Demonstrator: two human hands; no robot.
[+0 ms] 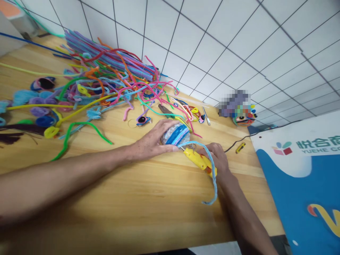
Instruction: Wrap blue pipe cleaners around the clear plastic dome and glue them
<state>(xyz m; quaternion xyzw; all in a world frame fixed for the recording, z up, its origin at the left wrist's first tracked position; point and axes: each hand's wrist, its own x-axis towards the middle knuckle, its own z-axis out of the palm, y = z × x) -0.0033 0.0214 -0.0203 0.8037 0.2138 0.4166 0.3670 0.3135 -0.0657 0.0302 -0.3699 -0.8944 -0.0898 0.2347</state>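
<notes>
My left hand (156,140) is closed around a rounded grey, stone-like piece (168,136) with bands of blue, light-blue and lilac pipe cleaner (178,136) across it. From its lower edge a loose light-blue pipe cleaner (214,173) arches over to the right and hangs down in a curve. My right hand (217,157) grips a yellow hot glue gun (198,159), partly hidden behind that pipe cleaner. The gun's metal nozzle points at the piece, close to my left thumb. Whether the nozzle touches it, I cannot tell.
A big heap of coloured pipe cleaners (111,67) covers the back left of the wooden table (132,209). Near it lie an eye-shaped piece (143,120) and a silver pen-like stick (206,116). A yellow cutter (240,148) and a black cable (236,141) lie at right.
</notes>
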